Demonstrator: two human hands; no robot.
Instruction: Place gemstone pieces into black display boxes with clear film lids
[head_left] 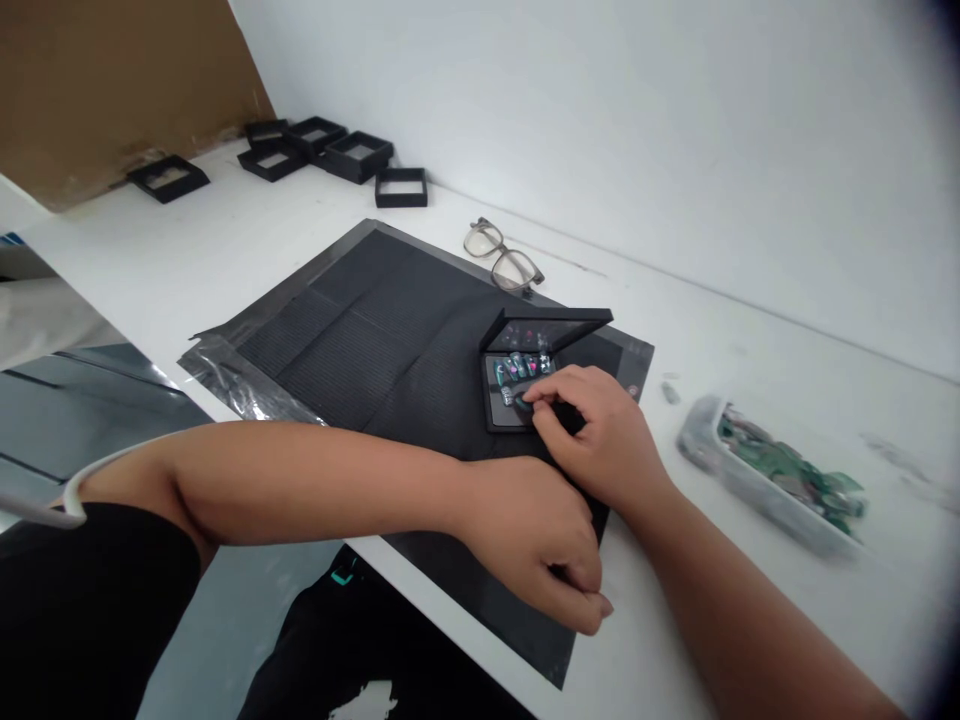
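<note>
An open black display box (517, 425) with a raised lid (551, 325) stands on the black mat (337, 340). Shiny green, patterned press-on nails (517, 366) lie inside it in rows. My right hand (607, 430) reaches over the box's front right side, thumb and forefinger pinched at a dark green press-on nail (520, 399) low in the box. My left hand (540, 540) is curled closed nearer to me, above the mat's right end. Its fingers hide whatever they may hold.
A clear plastic container (780, 500) of green pieces stands at the right. Eyeglasses (502, 255) lie behind the mat. Several black frame boxes (360, 155) sit at the back left, by the white wall (600, 120). A white cable (71, 500) crosses my left arm.
</note>
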